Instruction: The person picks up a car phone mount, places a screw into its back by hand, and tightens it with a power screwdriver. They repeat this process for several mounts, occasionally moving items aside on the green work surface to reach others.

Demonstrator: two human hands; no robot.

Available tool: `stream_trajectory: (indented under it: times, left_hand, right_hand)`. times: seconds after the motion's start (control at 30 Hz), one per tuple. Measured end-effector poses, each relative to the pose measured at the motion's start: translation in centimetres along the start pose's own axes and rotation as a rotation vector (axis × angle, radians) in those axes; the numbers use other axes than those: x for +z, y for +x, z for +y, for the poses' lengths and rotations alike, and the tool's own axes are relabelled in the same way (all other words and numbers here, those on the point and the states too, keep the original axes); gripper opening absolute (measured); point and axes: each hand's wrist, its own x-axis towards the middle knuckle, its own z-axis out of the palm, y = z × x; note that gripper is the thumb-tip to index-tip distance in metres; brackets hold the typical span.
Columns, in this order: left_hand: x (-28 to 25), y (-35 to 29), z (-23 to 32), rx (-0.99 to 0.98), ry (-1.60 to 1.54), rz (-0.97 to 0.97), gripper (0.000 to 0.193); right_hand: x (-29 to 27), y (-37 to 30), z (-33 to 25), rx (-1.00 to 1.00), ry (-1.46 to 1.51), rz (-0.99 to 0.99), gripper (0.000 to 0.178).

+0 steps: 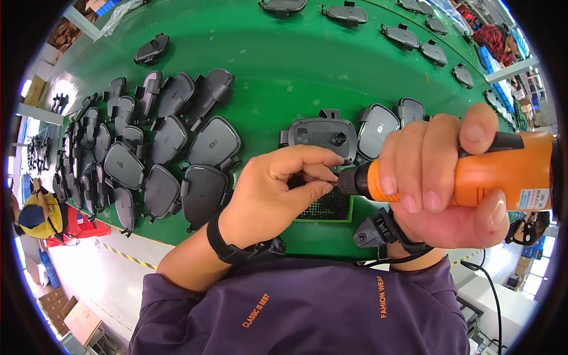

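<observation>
The left hand's (266, 186) thumb and fingertips draw nearly together at the black nose (350, 180) of an orange power driver (512, 171), perhaps steadying its tip; from my remote seat I cannot tell whether they pinch anything. The right hand (429, 171) wraps the driver's body firmly, likely to bear its weight. Beneath sits a green tray (324, 220) of small dark pieces, presumably for easy reach. Just beyond, a black unit (307, 133) lies post up, as if for access; similar units (215, 142) crowd the green table (254, 112) to the left, seemingly grouped aside.

The orange-and-black power screwdriver (520, 168) points leftward, ribbed nose over the right side of the green tray (322, 220).
</observation>
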Motion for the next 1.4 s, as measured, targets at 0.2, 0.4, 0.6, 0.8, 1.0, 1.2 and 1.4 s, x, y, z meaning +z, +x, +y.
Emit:
stream_trajectory:
  times: [0.2, 0.4, 0.6, 0.8, 1.0, 1.2, 1.4]
  left_hand:
    - [-0.1, 0.2, 0.0, 0.005, -0.004, -0.038, 0.032]
    - [0.4, -0.1, 0.5, 0.14, 0.247, 0.066, 0.032]
    - [0.2, 0.0, 1.2, 0.469, 0.683, 0.147, 0.048]
    - [-0.9, 1.1, 0.8, 0.269, 0.85, 0.292, 0.065]
    - [-1.6, 2.2, -1.3, 0.265, 0.807, 0.209, 0.068]
    - [-1.7, 2.4, -1.6, 0.233, 0.715, 0.191, 0.06]
    - [-1.9, 2.7, -1.6, 0.184, 0.602, 0.199, 0.053]
  right_hand:
    - [0.0, 0.0, 0.2, -0.04, 0.024, -0.029, 0.044]
    - [0.2, -0.1, 0.0, 0.0, -0.012, -0.054, 0.044]
    - [1.1, 0.6, 1.0, 0.012, -0.054, 0.014, 0.045]
    - [1.7, 1.9, 2.4, 0.045, -0.078, 0.128, 0.047]
    - [2.2, 3.1, 4.2, 0.149, -0.161, 0.101, 0.049]
    - [2.8, 3.3, 5.0, 0.111, -0.213, 0.116, 0.044]
    - [3.1, 3.3, 6.5, 0.135, -0.201, 0.165, 0.039]
